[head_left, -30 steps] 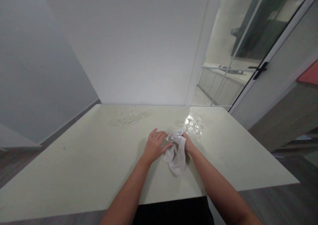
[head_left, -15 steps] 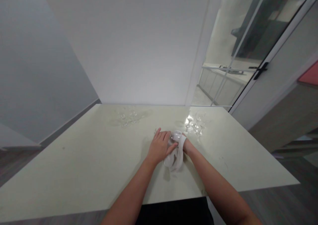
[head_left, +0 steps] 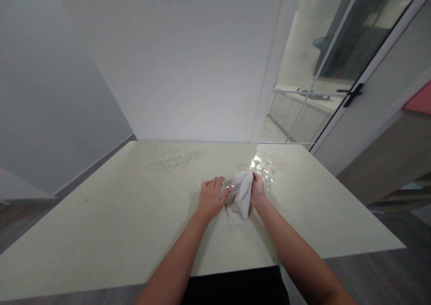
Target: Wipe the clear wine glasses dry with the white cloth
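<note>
My left hand [head_left: 211,198] is wrapped round a clear stemmed glass [head_left: 229,187], held on its side above the near middle of the table. The glass's bowl points right, and part of its base shows past my left fingers. A white cloth [head_left: 241,197] lies against the open end of the bowl and hangs below it. My right hand [head_left: 257,189] is closed on the cloth's right side; its fingertips are partly hidden behind the fabric.
Several clear stemmed glasses [head_left: 266,167] stand at the back right of the pale table [head_left: 111,224]. Another group of clear glasses [head_left: 172,158] stands at the back left. Behind the table rises a white wall [head_left: 188,71], with a glazed door [head_left: 323,85] to its right.
My right hand has come out from inside the bowl area to the cloth's right side. The cloth now spreads upward over the rim, and my left hand with the glass has shifted slightly left.
</note>
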### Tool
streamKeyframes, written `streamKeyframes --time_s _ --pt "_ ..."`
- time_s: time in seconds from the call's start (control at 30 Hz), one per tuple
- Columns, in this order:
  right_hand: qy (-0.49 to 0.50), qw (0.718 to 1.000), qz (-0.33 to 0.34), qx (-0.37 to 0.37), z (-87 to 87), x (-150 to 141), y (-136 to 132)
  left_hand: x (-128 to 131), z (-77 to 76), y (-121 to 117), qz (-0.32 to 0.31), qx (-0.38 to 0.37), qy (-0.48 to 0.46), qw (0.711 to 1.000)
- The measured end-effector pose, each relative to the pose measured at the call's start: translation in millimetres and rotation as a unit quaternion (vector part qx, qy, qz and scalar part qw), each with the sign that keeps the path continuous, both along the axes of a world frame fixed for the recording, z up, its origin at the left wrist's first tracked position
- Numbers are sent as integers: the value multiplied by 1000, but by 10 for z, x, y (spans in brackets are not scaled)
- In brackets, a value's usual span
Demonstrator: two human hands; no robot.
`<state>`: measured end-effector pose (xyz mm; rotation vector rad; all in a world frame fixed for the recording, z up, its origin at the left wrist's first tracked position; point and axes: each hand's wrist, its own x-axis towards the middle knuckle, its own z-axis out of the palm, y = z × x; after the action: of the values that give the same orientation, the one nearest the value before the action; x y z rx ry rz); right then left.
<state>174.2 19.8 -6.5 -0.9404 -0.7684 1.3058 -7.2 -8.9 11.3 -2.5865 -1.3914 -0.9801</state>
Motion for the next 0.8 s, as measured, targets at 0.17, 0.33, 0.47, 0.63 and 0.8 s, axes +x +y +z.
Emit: streamKeyframes --time_s 0.17,0.33,0.47,0.63,0.8 --pt "50 998 45 3 124 -88 -73 15 -7 9 -7 -16 -1 1000" --pt "39 995 89 -22 77 -200 -147 -8 -23 29 41 -38 -67 996" --pt "-108 989 95 36 1 -209 -165 -29 -15 19 24 -50 -62 996" --pt "-234 947 163 147 -57 -130 -147 -31 1 -11 -49 -71 5 996" --pt "-305 924 146 176 -93 -80 -124 -36 18 -21 -49 -79 -2 996"
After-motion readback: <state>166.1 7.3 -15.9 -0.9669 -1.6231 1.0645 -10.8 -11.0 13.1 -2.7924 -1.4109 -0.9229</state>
